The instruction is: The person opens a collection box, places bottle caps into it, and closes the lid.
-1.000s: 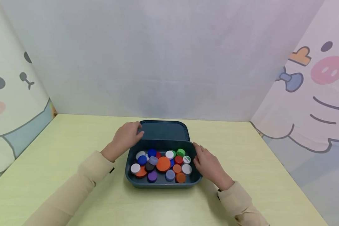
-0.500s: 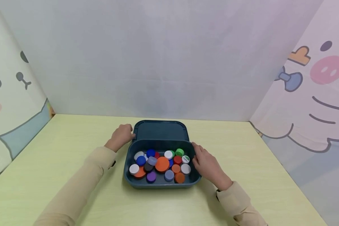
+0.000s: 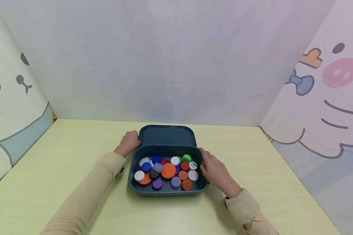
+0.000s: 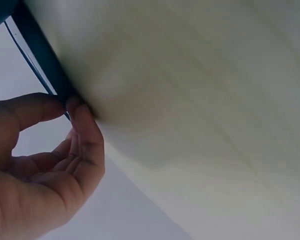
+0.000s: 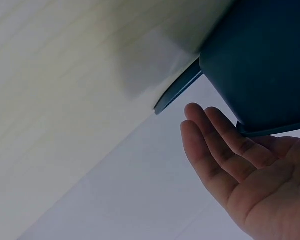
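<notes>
A dark blue-green plastic box [image 3: 172, 193] stands on the table with several round bottle caps inside, in white, blue, purple, green, red and orange. A large orange cap [image 3: 168, 171] lies near the middle. Behind the box is its matching lid [image 3: 167, 135]. My left hand [image 3: 128, 143] pinches the lid's left edge between thumb and fingers, as the left wrist view shows. At the box's right side rests my right hand [image 3: 216, 171], its thumb over the rim in the head view. Its fingers [image 5: 195, 150] extend nearly straight outside the box wall.
The pale wood-look table [image 3: 91, 140] runs back to a whitish cloth wall [image 3: 164, 65]. Cloth panels with cartoon animals [image 3: 341, 73] border the left and right sides. Both forearms wear beige sleeves [image 3: 88, 192].
My left hand has moved left and slightly down from over the lid's left corner, and now pinches the lid's left edge. My right hand stays at the box's right side.
</notes>
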A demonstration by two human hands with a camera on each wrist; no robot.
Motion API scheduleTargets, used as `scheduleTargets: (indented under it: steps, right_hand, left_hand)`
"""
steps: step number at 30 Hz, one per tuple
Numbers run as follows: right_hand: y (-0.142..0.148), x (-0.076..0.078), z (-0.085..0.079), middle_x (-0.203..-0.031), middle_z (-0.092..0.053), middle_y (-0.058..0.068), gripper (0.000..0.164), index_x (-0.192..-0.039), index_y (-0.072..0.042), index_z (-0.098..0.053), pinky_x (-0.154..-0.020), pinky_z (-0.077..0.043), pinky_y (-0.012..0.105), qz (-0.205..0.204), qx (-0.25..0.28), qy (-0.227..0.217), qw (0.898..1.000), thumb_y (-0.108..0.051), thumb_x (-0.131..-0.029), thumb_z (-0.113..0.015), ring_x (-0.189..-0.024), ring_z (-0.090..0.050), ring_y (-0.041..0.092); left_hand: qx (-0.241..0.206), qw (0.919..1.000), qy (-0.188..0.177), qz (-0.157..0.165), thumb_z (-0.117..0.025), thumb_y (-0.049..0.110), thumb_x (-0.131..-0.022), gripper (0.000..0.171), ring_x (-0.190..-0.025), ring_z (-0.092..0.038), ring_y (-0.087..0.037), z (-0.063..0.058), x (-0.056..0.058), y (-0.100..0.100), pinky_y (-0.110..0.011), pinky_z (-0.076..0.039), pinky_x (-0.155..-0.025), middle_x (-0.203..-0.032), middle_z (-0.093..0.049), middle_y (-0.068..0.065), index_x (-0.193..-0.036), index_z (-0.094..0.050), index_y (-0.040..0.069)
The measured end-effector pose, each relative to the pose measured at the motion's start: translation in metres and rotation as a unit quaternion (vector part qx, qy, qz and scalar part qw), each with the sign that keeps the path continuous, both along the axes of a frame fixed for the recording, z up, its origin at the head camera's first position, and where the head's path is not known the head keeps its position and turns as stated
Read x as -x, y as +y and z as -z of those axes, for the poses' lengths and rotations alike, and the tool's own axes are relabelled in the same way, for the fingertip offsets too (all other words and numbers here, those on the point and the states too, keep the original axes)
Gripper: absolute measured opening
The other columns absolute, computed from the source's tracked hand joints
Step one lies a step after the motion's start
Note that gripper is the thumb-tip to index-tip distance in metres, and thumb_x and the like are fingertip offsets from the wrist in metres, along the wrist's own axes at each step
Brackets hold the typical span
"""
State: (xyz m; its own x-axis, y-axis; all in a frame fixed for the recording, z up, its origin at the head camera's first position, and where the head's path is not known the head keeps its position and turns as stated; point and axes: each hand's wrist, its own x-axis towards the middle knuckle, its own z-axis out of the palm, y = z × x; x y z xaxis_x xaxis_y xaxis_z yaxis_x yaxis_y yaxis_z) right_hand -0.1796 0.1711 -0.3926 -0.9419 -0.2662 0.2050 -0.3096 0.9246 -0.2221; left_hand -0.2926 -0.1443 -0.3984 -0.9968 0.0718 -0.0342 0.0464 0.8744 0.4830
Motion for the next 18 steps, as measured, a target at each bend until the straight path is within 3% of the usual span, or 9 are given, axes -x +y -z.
scheduleTargets:
  steps: [6, 15, 18]
  right_hand:
    - [0.0003, -0.0006, -0.0009, -0.095, -0.057, 0.007, 0.052, -0.135, -0.001, -0.039, -0.067, -0.051, 0.032, -0.005, -0.004, 0.004, 1.000, -0.012, -0.087, -0.056, -0.071, -0.048, 0.013]
    - [0.0011, -0.0003, -0.0039, -0.095, -0.057, 0.008, 0.052, -0.134, 0.000, -0.040, -0.065, -0.051, 0.031, -0.009, -0.007, 0.000, 1.000, -0.012, -0.086, -0.057, -0.071, -0.048, 0.013]
    - [0.0017, 0.0001, -0.0051, -0.095, -0.057, 0.008, 0.052, -0.134, -0.001, -0.041, -0.065, -0.051, 0.030, -0.008, -0.005, -0.006, 1.000, -0.012, -0.086, -0.057, -0.070, -0.048, 0.013]
  left_hand:
    - [-0.023, 0.9997, 0.009, 0.002, -0.045, -0.002, -0.072, 0.025, -0.048, -0.029, -0.014, 0.0004, 0.0007, -0.0007, -0.024, -0.024, -0.045, -0.054, -0.026, 0.001, -0.057, -0.031, 0.011]
    - [-0.035, 0.9988, -0.033, -0.001, -0.043, -0.002, -0.075, 0.037, -0.039, -0.027, -0.009, -0.0028, 0.0042, -0.0020, -0.020, -0.025, -0.041, -0.044, -0.025, 0.005, -0.045, -0.028, 0.015]
    - [-0.039, 0.9988, -0.030, 0.003, -0.041, -0.004, -0.074, 0.038, -0.040, -0.024, -0.008, -0.0047, 0.0044, -0.0015, -0.019, -0.023, -0.041, -0.045, -0.023, 0.006, -0.045, -0.026, 0.015]
